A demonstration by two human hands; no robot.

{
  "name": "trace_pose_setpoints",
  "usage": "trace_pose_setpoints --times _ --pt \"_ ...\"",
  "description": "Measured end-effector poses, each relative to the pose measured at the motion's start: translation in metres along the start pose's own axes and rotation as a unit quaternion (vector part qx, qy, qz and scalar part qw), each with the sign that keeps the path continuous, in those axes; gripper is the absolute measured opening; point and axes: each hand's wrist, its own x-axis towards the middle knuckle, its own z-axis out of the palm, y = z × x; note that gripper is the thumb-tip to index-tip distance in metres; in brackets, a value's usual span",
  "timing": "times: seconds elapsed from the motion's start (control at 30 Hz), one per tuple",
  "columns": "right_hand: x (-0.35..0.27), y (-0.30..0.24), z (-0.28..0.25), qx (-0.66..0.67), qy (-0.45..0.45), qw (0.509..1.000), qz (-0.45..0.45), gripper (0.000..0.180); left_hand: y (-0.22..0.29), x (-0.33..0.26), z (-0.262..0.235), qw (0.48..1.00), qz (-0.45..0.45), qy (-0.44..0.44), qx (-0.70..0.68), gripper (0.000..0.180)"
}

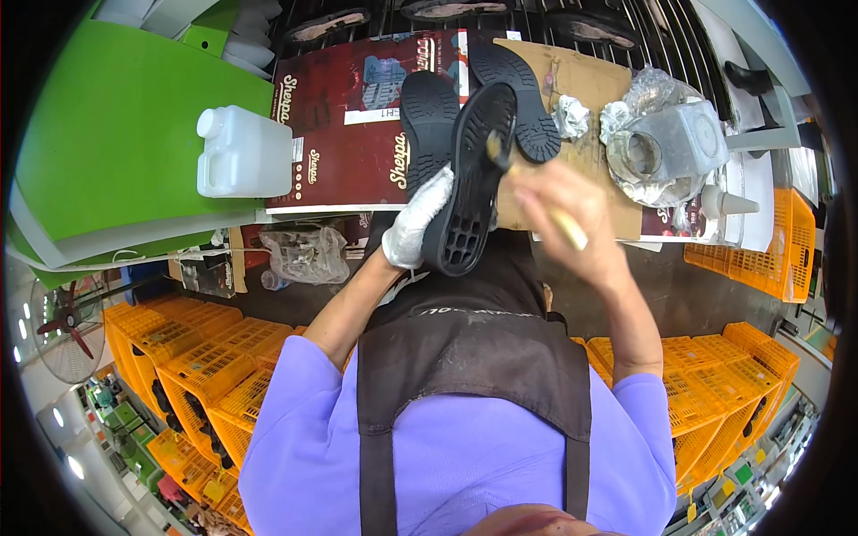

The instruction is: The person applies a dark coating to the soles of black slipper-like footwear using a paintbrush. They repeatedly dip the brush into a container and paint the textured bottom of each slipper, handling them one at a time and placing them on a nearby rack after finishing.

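**Glove, sole and brush over the bench**

Left hand (417, 225): in a white cloth glove, fingers closed around the lower edge of a black moulded rubber shoe sole (471, 183). Sole held tilted, tread side toward the camera, heel end low over the person's dark apron (474, 357), toe end up over the bench.

Right hand (572, 210): bare, blurred. Fingers curled around the pale wooden handle of a small brush (536, 192); the brush head meets the upper right edge of the held sole.

Black soles counted: three near the hands. One held; two more soles (429, 121) lying tread up on the bench just behind it, side by side, the right one on brown cardboard (590, 85). Further dark soles on the black wire rack (536, 18) at the top edge; three show, partly cut off.

Bench covering: flattened dark red printed carton sheets (344, 134).

One white translucent plastic jug (241, 152), on its side at the left of the carton, beside a large green panel (116, 134).

One grey metal can wrapped in crumpled foil (670, 143), right of the cardboard; one crumpled foil wad (570, 116) beside it. One white nozzle bottle (726, 204) lying near the can.

Orange plastic crates (206, 357): many, stacked below on both sides; count not clear.
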Motion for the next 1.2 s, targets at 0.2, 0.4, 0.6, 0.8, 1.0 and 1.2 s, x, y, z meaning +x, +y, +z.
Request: trace_pose_setpoints --times 0.2,0.4,0.6,0.8,1.0,1.2 --pt "-0.016 -0.031 0.005 0.164 -0.185 0.969 -0.026 0.014 0.008 0.006 -0.018 0.998 0.025 -0.055 0.014 0.047" --pt "0.026 0.009 -0.022 0.271 -0.152 0.904 0.294 0.023 0.002 0.005 -0.004 1.0 0.013 0.012 0.022 0.047" --pt "0.048 0.037 -0.025 0.029 0.018 0.994 0.102 0.015 0.0 -0.001 -0.004 0.996 0.013 -0.028 0.081 0.05" --pt "0.026 0.022 -0.008 -0.126 -0.134 0.97 -0.158 0.031 0.006 -0.001 -0.013 0.987 -0.05 -0.069 -0.139 0.049" --pt "0.006 -0.01 -0.003 0.011 -0.234 0.943 -0.235 0.03 0.006 0.012 -0.009 0.992 0.048 -0.083 -0.079 0.051" --pt "0.014 -0.007 -0.013 0.144 -0.288 0.931 -0.171 0.025 0.005 0.012 -0.01 0.992 0.013 -0.024 -0.124 0.05"
